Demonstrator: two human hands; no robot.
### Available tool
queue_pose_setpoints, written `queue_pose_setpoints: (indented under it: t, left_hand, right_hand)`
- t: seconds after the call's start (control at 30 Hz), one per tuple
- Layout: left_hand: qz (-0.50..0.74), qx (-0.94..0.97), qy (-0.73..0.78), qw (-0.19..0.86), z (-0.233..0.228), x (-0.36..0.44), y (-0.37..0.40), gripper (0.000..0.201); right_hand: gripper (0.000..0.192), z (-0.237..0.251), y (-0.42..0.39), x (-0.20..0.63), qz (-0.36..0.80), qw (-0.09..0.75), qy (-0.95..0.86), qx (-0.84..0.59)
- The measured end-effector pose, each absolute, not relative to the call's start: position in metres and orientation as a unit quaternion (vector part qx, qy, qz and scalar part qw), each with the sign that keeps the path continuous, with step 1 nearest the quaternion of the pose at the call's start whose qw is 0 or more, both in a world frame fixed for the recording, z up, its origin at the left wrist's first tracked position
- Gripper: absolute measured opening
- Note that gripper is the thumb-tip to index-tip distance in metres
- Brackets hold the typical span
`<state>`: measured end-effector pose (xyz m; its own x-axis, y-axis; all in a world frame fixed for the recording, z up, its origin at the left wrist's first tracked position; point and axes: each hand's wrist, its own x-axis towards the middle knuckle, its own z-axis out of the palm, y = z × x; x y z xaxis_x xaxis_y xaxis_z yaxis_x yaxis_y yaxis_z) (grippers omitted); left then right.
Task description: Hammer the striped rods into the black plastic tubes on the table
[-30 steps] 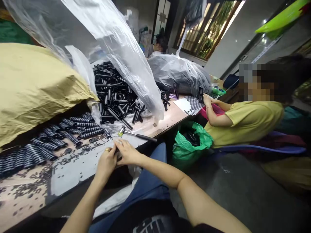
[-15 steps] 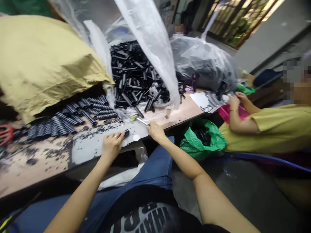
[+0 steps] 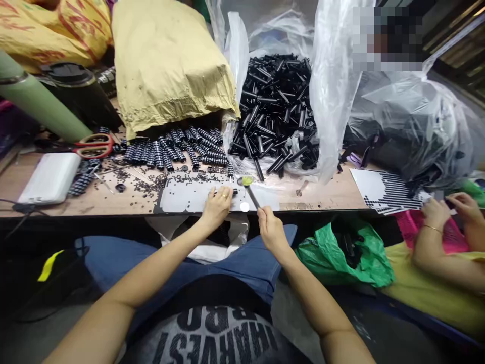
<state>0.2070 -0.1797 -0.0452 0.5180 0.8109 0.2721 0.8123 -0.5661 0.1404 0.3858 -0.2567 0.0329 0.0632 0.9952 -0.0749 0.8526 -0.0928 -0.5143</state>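
My left hand (image 3: 217, 205) rests at the front of a pale sheet (image 3: 174, 198), its fingers closed on a short black tube (image 3: 235, 191). The tube's far end pokes out to the right of my fingertips. My right hand (image 3: 272, 228) grips the handle of a spoon-like tool (image 3: 252, 197), tilted up and to the left. At its head is a yellow-green patch; I cannot tell whether it belongs to the tool. A white round disc (image 3: 244, 207) lies between my hands. Tiny black pieces (image 3: 149, 183) are scattered over the sheet and table to the left.
Behind lie rows of ringed black tubes (image 3: 159, 154) and a clear bag of plain black tubes (image 3: 276, 111). Red-handled scissors (image 3: 94, 146) and a white box (image 3: 50, 178) sit left. A green bag (image 3: 310, 253) hangs right, near a co-worker's hands (image 3: 435, 212).
The view has swung left, showing the bottle, scissors and white box. My left hand still holds the black tube; the tool in my right hand now points more steeply away from me.
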Motion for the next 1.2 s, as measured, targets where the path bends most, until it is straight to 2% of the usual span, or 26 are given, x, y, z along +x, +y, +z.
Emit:
queue_pose_setpoints:
  t: [0.07, 0.13, 0.3, 0.37, 0.47, 0.57, 0.63, 0.7, 0.8, 0.93, 1.07, 1.2]
  left_hand:
    - [-0.141, -0.874, -0.465, 0.007, -0.047, 0.217, -0.186, 0.061]
    - [-0.126, -0.878, -0.461, 0.002, -0.05, 0.224, -0.191, 0.071]
    - [-0.135, -0.884, -0.447, -0.018, -0.06, 0.223, -0.18, 0.063]
    - [-0.148, -0.877, -0.456, -0.034, -0.056, 0.222, -0.172, 0.055]
    - [-0.14, -0.848, -0.506, -0.069, -0.037, 0.219, -0.17, 0.038]
    - [-0.131, -0.846, -0.506, -0.105, -0.015, 0.207, -0.177, 0.029]
    - [-0.15, -0.833, -0.516, -0.131, -0.003, 0.191, -0.168, 0.028]
    - [-0.181, -0.761, -0.609, -0.131, 0.005, 0.171, -0.138, 0.036]
    - [-0.212, -0.645, -0.728, -0.094, 0.007, 0.148, -0.067, 0.039]
    - [-0.128, -0.59, -0.787, -0.129, -0.001, 0.144, -0.006, 0.036]
    - [-0.142, -0.601, -0.776, -0.126, -0.002, 0.146, -0.017, 0.037]
    - [-0.294, -0.626, -0.703, -0.165, 0.01, 0.146, -0.064, 0.044]
  right_hand:
    - [0.039, 0.045, -0.257, 0.374, 0.203, 0.246, -0.655, -0.685]
    - [0.041, 0.048, -0.257, 0.359, 0.201, 0.258, -0.673, -0.664]
    - [0.034, 0.03, -0.253, 0.334, 0.228, 0.04, -0.737, -0.635]
    - [0.034, 0.026, -0.25, 0.336, 0.224, 0.04, -0.732, -0.642]
    - [0.038, 0.027, -0.241, 0.354, 0.19, 0.087, -0.707, -0.676]
    - [0.037, 0.024, -0.229, 0.382, 0.135, 0.071, -0.677, -0.72]
    - [0.036, 0.016, -0.222, 0.4, 0.104, 0.04, -0.661, -0.742]
    - [0.036, 0.008, -0.213, 0.415, 0.074, 0.023, -0.653, -0.753]
    - [0.033, 0.0, -0.193, 0.424, 0.023, 0.055, -0.676, -0.734]
    - [0.028, -0.001, -0.146, 0.42, -0.002, 0.102, -0.692, -0.714]
    - [0.022, 0.005, -0.112, 0.418, 0.063, 0.101, -0.669, -0.733]
    - [0.024, 0.026, -0.115, 0.419, 0.108, 0.151, -0.697, -0.693]
